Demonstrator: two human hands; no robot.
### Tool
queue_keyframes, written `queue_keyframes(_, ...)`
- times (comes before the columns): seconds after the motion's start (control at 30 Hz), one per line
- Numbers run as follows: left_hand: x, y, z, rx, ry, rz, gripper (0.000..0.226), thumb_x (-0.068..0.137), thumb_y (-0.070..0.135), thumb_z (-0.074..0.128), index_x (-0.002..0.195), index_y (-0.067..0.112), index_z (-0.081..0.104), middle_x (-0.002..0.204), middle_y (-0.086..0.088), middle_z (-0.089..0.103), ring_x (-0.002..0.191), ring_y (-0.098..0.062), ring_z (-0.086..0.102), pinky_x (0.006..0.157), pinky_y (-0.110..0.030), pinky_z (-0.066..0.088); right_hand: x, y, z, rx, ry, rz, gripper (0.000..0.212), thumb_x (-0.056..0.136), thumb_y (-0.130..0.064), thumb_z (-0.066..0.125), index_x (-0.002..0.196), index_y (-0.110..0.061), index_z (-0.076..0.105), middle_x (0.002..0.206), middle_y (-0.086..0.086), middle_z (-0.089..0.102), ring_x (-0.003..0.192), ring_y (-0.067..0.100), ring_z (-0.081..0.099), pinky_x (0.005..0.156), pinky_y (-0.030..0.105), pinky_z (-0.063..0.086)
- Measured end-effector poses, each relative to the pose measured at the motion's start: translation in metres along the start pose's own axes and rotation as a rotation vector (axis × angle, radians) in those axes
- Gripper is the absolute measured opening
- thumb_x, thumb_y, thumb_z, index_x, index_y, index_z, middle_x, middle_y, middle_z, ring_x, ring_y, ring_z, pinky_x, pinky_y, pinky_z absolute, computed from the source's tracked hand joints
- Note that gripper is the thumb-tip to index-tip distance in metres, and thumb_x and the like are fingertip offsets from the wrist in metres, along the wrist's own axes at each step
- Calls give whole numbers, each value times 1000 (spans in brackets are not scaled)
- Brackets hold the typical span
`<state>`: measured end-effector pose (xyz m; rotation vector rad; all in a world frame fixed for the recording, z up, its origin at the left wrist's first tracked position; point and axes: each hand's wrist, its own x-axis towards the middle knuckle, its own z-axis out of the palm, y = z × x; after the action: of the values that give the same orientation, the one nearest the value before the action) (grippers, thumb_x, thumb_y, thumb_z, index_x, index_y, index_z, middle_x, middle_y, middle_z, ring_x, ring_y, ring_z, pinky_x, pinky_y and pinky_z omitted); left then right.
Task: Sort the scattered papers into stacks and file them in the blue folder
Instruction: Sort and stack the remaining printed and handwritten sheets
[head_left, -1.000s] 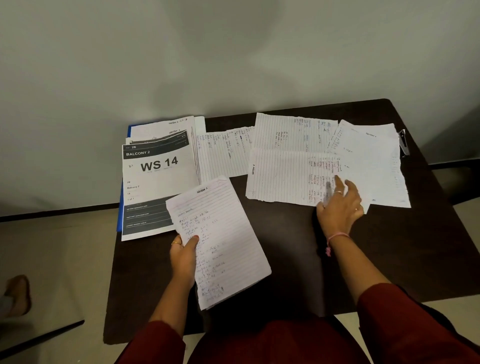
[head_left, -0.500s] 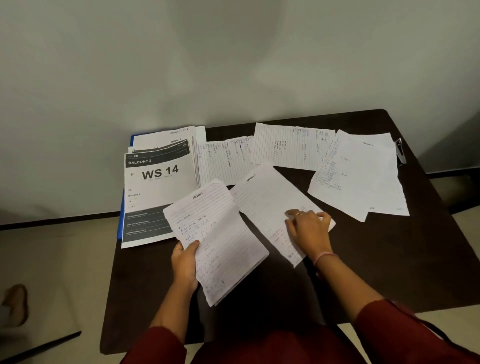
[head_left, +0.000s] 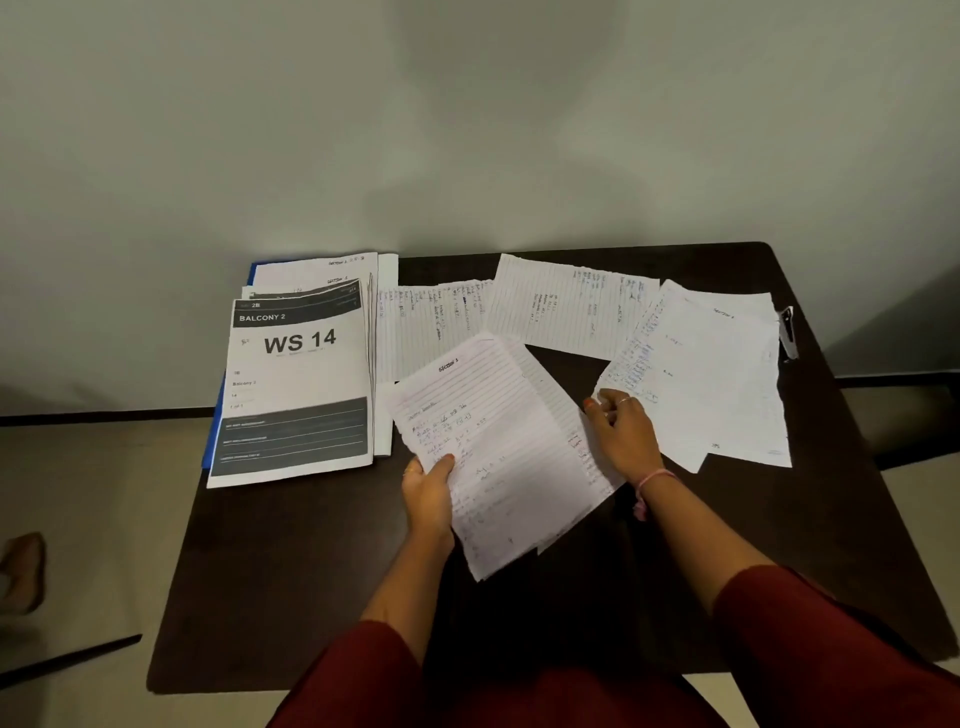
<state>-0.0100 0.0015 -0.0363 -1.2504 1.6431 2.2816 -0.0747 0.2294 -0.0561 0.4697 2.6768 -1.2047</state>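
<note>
— What are the hands doing?

— The left hand (head_left: 428, 501) is pinching the lined papers (head_left: 498, 457) at their 8 o'clock edge, thumb on top. The right hand (head_left: 621, 434) is curling its fingers round the 3 o'clock edge of the back sheet.

— How are the papers looking?

— White, lined, full of handwriting, tilting above the dark table (head_left: 779, 545). The blue folder (head_left: 213, 431) is lying at 10 o'clock under the WS 14 sheet (head_left: 298, 384). More loose pages (head_left: 706, 379) are sitting at 1 o'clock.

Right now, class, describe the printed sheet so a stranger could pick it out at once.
Start at the dark table and go to its far left corner, where a pile lies on the blue folder. The top sheet is printed, with black bands and bold "WS 14"; its neighbours are handwritten lined pages.
</note>
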Motion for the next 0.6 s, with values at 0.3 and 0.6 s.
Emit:
queue_keyframes(0.3,5,-28,54,474,246,132,49,85,10,59,131,5,44,129,-13,46,119,-30,44,98,-44,44,24,-2,-23,-111,-264,-103,37,85,-53,60,62,-29,43,71,-10,36,62,2,38,66,26,35)
queue_keyframes(0.6,-9,-25,86,487,292,6,64,78,3,64,135,5,36,131,-13,29,119,-30,40,96,-40,46,12,-12,-4,-455,-325,-175,72,79,-48,69,132,-6,44,128,16,43,116,30,46,99,39,42)
